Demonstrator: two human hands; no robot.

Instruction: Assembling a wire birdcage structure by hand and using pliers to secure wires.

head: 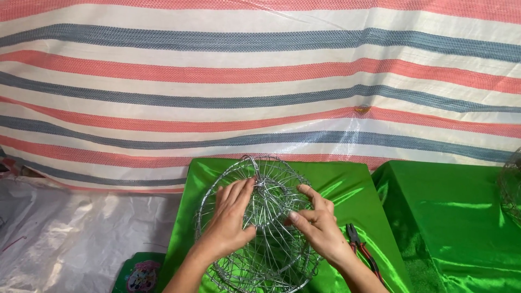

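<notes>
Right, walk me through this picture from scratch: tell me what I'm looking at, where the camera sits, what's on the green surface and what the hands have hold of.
There is no machine here: these are a person's two bare hands, filmed by one camera worn on the head and looking down at them.

The left hand and the right hand both rest on a round basket of bent silver wire, with fingers gripping its thin wires near the knotted centre. It sits on a table draped in shiny green cloth.

Beside the right wrist lie pliers with red and black handles. A second green-covered table stands to the right, with another wire piece at the picture's edge. Behind hangs a woven tarp striped red, blue and white. Crinkled clear plastic sheeting lies at the left.
</notes>
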